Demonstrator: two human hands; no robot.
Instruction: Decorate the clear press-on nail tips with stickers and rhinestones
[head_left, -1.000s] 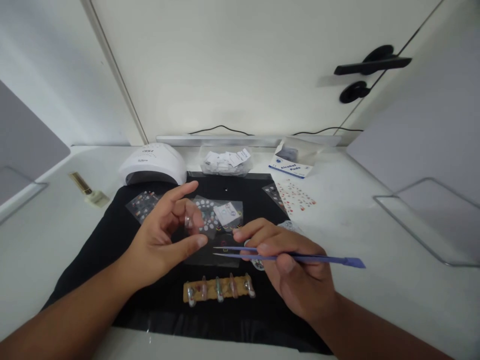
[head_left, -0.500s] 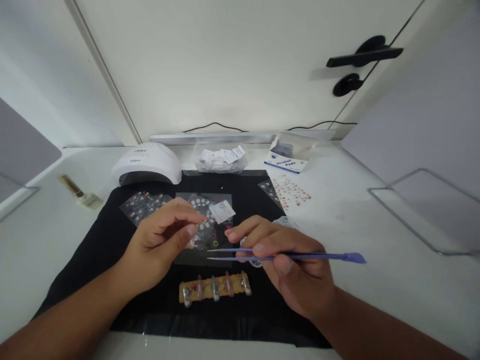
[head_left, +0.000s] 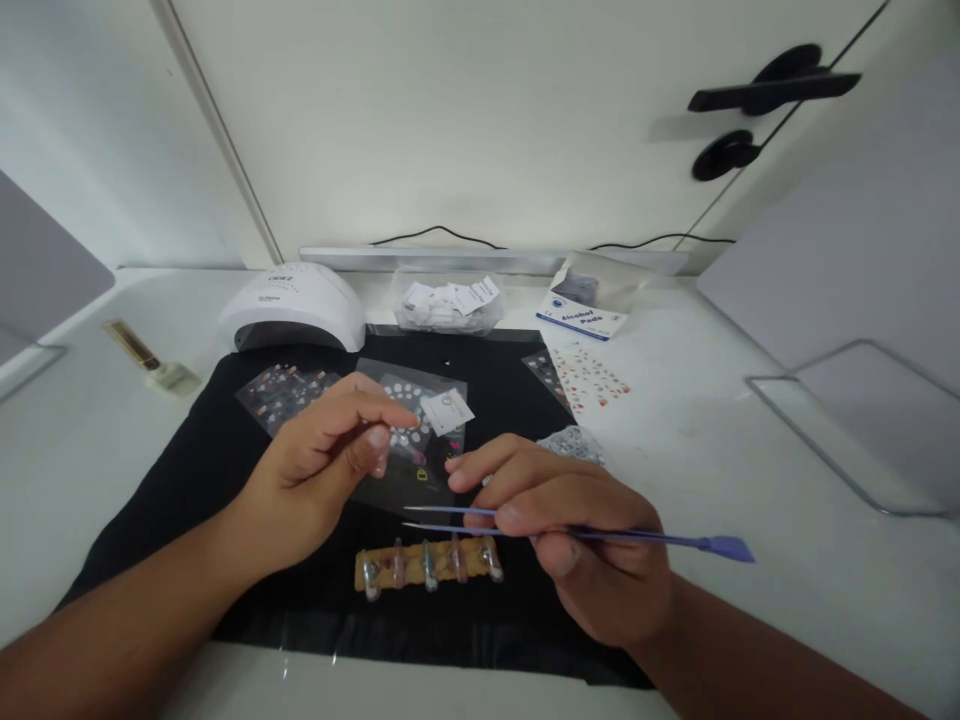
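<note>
Head view: at a white surface laid with a black mat, the left hand has its grip closed, thumb and forefinger pinching what looks like a small clear nail tip above a sleeved sticker sheet. The right hand wraps its grip around blue tweezers; their points stand slightly apart, just right of the left thumb, and nothing shows between them.

Near the mat's front edge, a holder strip carries five nail tips in a row, seemingly decorated already, so the pinched tip appears to be the one in hand; whether it bears a sticker cannot be told.

Toward the back, a clear bag holds small white packets. An alcohol pads box stands with its flap up, contents dim. A white nail lamp shows a dark opening with nothing visible inside. More sticker sheets lie beside the mat.
</note>
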